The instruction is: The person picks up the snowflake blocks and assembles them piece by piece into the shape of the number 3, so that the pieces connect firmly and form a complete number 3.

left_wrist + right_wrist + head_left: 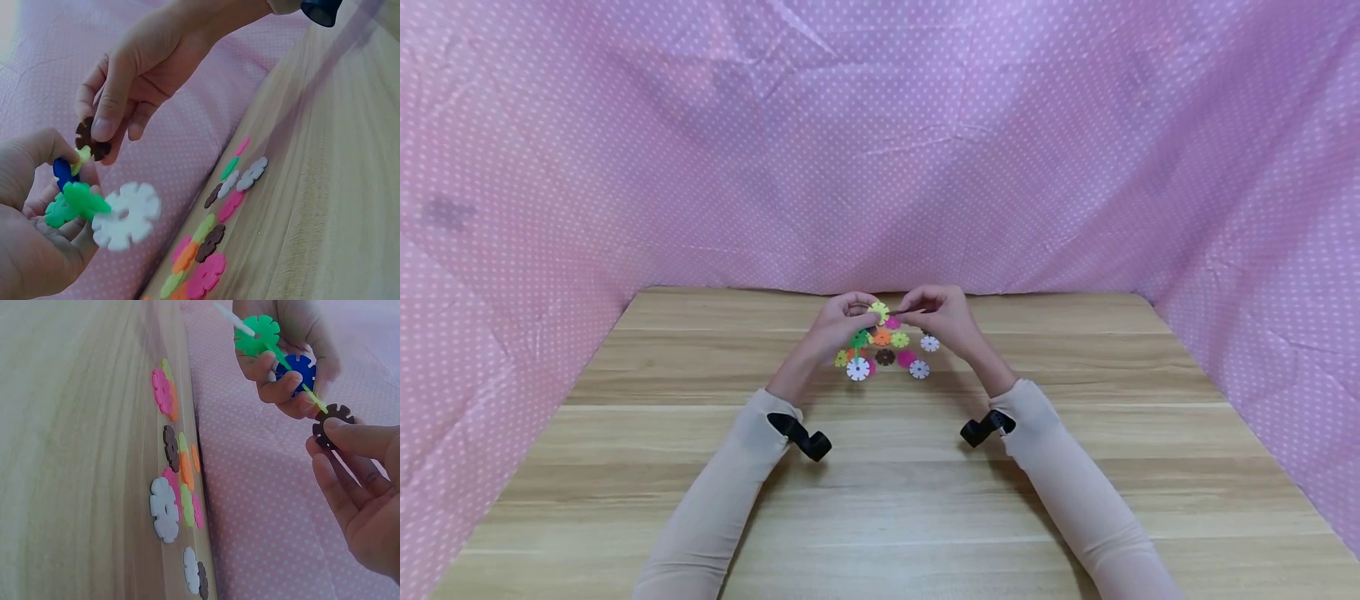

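Above the table, my left hand holds a chain of notched plastic flower discs between its curled fingers. In the left wrist view the chain shows a white disc at its near end, then green discs, a blue disc and a yellow disc. My right hand pinches a brown disc between thumb and fingers. That brown disc meets the edge of the yellow disc in the right wrist view; how deeply the slots engage cannot be told.
Loose flower discs in white, pink, orange, brown, yellow-green and green lie on the wooden table beneath the hands. A pink dotted cloth hangs behind the table's far edge.
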Demonstrator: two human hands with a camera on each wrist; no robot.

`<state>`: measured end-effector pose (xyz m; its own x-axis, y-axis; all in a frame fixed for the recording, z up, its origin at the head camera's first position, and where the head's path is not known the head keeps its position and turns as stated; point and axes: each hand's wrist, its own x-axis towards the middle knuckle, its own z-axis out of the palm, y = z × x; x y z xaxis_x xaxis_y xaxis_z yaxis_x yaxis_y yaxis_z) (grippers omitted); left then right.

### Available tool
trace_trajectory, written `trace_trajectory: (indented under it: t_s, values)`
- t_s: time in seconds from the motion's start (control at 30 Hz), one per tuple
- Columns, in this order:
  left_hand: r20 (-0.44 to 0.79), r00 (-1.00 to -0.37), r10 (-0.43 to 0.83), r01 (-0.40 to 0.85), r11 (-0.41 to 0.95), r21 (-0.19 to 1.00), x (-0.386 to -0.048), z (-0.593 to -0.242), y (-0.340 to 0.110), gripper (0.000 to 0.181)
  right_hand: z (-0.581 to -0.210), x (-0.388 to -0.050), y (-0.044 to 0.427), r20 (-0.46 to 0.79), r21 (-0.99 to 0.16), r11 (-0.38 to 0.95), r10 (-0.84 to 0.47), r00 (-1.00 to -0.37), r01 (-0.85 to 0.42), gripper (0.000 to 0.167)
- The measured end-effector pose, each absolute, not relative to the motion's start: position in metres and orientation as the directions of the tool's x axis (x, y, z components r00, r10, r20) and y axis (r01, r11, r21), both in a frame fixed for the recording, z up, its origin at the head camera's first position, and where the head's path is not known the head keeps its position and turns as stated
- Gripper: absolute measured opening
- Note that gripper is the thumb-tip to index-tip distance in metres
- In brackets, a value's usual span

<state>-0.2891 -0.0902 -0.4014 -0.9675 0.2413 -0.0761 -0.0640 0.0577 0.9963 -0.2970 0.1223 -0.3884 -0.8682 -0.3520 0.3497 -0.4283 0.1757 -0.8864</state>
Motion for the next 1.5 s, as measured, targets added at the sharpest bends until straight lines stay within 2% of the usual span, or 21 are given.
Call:
trace_trajectory:
  t_s: [0.4,0.63,0.9,1.5]
  values:
    - [-0.025,-0.970,0.241,-0.032,-0.027,0.999,-0.287,-0.400,-0.089,0.021,-0.388,-0.298,0.123,0.373,-0.867,0.199,-0.350,-0.860,-0.457,0.004]
    - [-0.037,-0.964,0.262,-0.047,-0.030,0.998,-0.286,-0.398,-0.091,0.012,-0.387,-0.299,0.127,0.375,-0.871,0.169,-0.381,-0.845,-0.462,0.005]
    - [-0.010,-0.955,0.296,-0.033,-0.074,0.997,-0.286,-0.397,-0.091,0.011,-0.384,-0.297,0.131,0.397,-0.865,0.130,-0.413,-0.819,-0.485,0.007]
    - [-0.037,-0.956,0.289,-0.056,-0.057,0.997,-0.286,-0.395,-0.088,0.012,-0.390,-0.298,0.125,0.386,-0.883,0.128,-0.351,-0.853,-0.452,0.006]
